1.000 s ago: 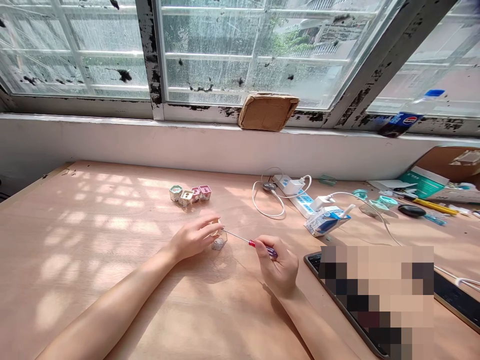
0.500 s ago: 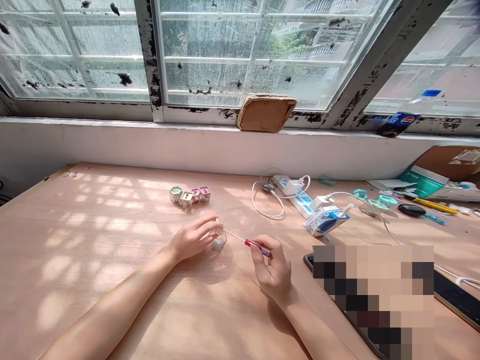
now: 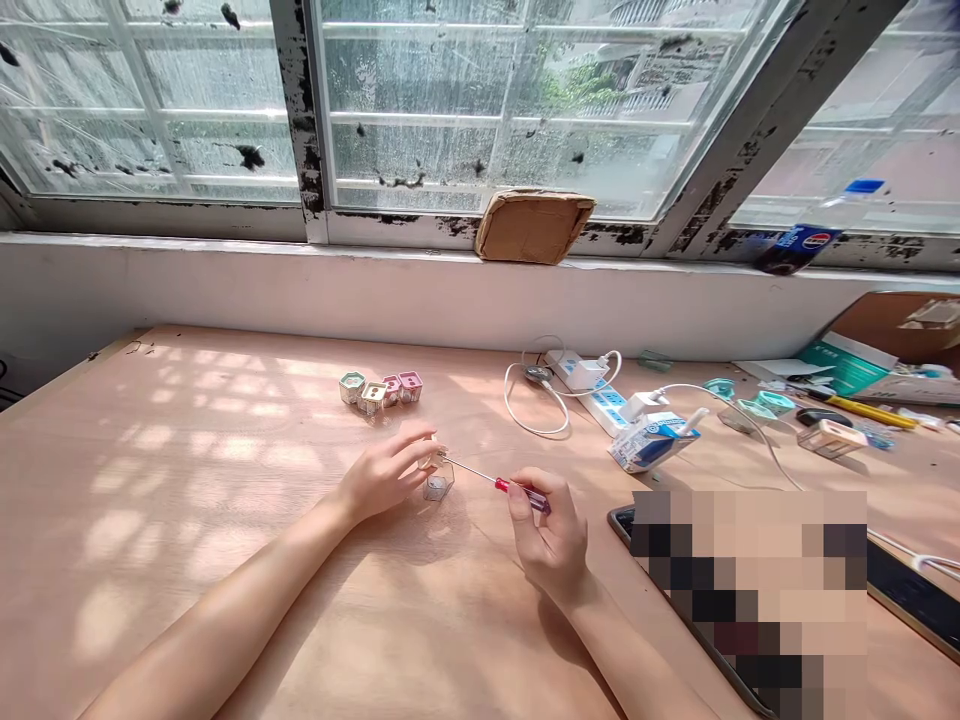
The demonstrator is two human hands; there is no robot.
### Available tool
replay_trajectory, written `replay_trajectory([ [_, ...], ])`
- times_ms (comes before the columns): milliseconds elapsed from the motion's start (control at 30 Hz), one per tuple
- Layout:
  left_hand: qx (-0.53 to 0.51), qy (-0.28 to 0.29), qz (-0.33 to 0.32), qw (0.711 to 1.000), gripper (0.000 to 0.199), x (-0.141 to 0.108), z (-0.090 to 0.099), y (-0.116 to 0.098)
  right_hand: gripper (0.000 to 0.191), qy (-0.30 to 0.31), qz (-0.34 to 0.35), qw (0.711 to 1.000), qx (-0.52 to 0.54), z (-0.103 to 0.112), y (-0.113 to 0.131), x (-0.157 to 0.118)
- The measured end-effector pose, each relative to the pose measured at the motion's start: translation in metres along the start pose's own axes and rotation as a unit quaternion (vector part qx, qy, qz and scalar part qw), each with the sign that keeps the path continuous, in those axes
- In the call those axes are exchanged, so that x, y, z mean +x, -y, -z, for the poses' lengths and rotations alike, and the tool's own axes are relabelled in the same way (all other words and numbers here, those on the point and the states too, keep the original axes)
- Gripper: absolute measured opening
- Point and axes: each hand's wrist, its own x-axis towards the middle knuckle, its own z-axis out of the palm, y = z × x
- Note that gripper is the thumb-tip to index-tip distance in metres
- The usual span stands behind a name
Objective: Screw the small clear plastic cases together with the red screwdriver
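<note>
Screwdriver tip shifted onto small piece in left grip.

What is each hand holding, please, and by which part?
The right hand pinches the screwdriver by its handle. The left hand holds a small pale piece in its fingertips; the exact place is hidden.

I see left hand pinching small pale part just above clear hexagonal case, lower center of frame. Right hand grips red-handled precision screwdriver, shaft pointing left, tip at pale part. Row of small hexagonal boxes farther up on plywood table. White power strip right of them; Pepsi bottle upper right.
</note>
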Motion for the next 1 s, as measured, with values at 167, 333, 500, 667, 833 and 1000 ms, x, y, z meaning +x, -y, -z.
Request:
replay_trajectory([
  [167, 0.005, -0.008, -0.017, 1.000, 0.025, 0.0033, 0.0019, -0.0023, 0.012, 0.002, -0.002, 1.000, -0.005, 0.0013, 0.0014, 0.0017],
  [333, 0.015, -0.008, -0.026, 0.999, 0.027, 0.0061, 0.0032, -0.0043, 0.009, 0.004, -0.011, 1.000, -0.017, 0.0021, 0.0029, 0.0035],
  [500, 0.010, 0.000, -0.024, 1.000, 0.028, 0.0039, 0.0019, -0.0031, 0.008, 0.003, -0.013, 1.000, -0.027, 0.0028, 0.0043, 0.0042],
  [667, 0.010, 0.004, -0.014, 1.000, 0.025, 0.0025, 0.0017, -0.0021, 0.009, 0.001, -0.010, 1.000, -0.024, 0.0035, 0.0056, 0.0042],
  [833, 0.011, 0.005, -0.014, 1.000, 0.023, 0.0039, 0.0032, -0.0036, 0.009, 0.004, -0.010, 1.000, -0.009, 0.0035, 0.0066, 0.0044],
  [1000, 0.010, 0.000, -0.012, 1.000, 0.025, 0.0009, 0.0012, -0.0022, 0.007, -0.001, -0.010, 1.000, -0.013, 0.0031, 0.0062, 0.0043],
])
